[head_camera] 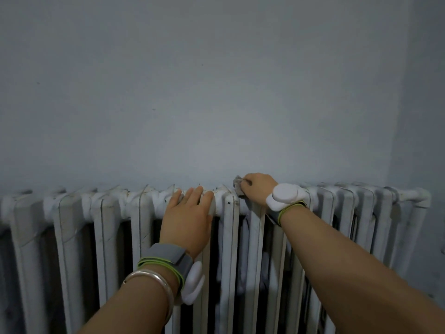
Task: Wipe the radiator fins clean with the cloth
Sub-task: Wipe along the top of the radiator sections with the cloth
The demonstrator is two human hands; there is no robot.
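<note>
Cloth (237,186), a small grey wad, sits at the very top of the radiator (72,213), against the crest of a fin (230,237) a little right of the middle of the row. The right hand (258,189) grips it from the right side, fingers curled tight over it and knuckles up. Only the left end of the cloth shows past the fingertips, close to the wall (216,92) behind. How much of the cloth lies under the palm cannot be told.

The left hand (186,220) lies flat on the radiator just to the left, holding nothing. Its fingers are straight and close together, their tips over the rounded top and the palm down the front of the fins. One fin top stands between this hand and the cloth, and the two hands do not touch.

White paint covers the radiator, chipped and speckled with dark spots along the top, and the gaps between its upright fins are dark. It runs across the whole width of the view, low against the pale grey wall.

Each wrist carries a grey strap (166,257) edged in green with a rounded white device (285,195) on it. A silver bangle (151,283) circles the left forearm just behind the strap.
</note>
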